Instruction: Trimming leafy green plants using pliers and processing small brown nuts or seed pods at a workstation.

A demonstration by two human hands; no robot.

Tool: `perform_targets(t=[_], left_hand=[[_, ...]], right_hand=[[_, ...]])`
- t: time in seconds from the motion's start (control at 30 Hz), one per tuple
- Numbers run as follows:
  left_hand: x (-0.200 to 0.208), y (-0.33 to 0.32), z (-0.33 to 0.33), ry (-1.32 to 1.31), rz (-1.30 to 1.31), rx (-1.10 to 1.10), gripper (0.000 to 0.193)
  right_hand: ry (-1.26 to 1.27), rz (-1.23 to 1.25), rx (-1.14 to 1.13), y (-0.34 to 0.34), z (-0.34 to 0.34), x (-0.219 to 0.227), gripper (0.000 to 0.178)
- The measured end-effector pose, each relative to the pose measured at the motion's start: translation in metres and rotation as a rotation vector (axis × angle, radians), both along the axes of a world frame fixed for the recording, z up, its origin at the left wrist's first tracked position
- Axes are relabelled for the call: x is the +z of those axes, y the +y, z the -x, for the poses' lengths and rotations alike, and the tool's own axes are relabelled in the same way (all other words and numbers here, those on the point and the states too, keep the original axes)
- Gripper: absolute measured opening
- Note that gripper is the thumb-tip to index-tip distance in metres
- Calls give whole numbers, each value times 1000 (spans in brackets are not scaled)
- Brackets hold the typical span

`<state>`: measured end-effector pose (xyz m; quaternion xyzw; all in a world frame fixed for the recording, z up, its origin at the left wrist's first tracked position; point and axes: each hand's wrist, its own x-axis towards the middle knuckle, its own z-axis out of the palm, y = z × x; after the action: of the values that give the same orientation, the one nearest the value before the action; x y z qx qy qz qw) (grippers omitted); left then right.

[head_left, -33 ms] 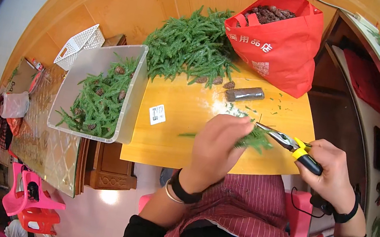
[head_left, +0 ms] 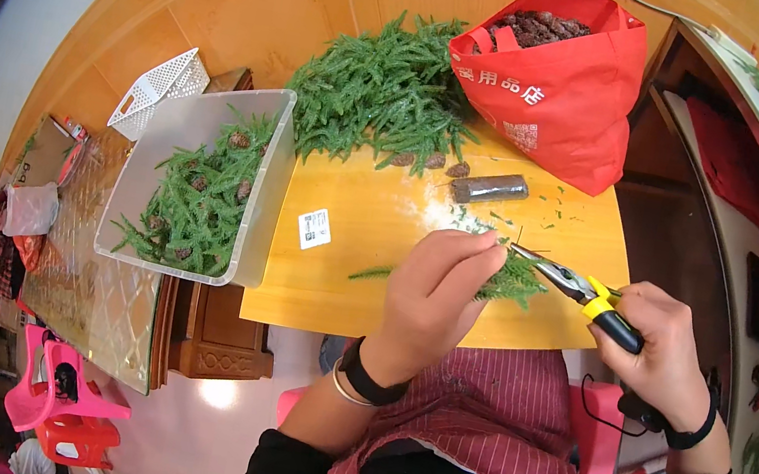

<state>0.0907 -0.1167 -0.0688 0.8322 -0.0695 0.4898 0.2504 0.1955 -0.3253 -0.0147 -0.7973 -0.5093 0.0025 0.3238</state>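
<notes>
Two hands work at one yellow table (head_left: 309,291), with three loose pine cones (head_left: 458,170) at its far side. The right hand (head_left: 665,343) grips one pair of pliers (head_left: 569,283) by the handles; these extend leftward from it, long axis running near-right to far-left. The left hand (head_left: 437,283) pinches a green sprig (head_left: 516,279), which projects to its right, above the table.

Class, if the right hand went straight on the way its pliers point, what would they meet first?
Probably the left hand, just beyond the tip of the pliers; depth is unclear, so the green sprig it holds might be touched first.
</notes>
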Motion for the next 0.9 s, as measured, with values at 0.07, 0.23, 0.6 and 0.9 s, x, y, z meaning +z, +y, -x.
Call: perform_targets(t=[0.07, 0.23, 0.6, 0.9], left_hand=[[-2, 1, 0, 15, 141, -83, 28], [2, -2, 7, 330, 1226, -615, 23], [-10, -4, 6, 427, 1477, -989, 24], [-15, 0, 8, 525, 1554, -1089, 26]], right_hand=[[62, 168, -45, 1, 6, 11, 16], [155, 23, 104, -4, -8, 1, 22], [250, -2, 250, -1, -24, -13, 18], [214, -13, 260, -1, -24, -18, 14]])
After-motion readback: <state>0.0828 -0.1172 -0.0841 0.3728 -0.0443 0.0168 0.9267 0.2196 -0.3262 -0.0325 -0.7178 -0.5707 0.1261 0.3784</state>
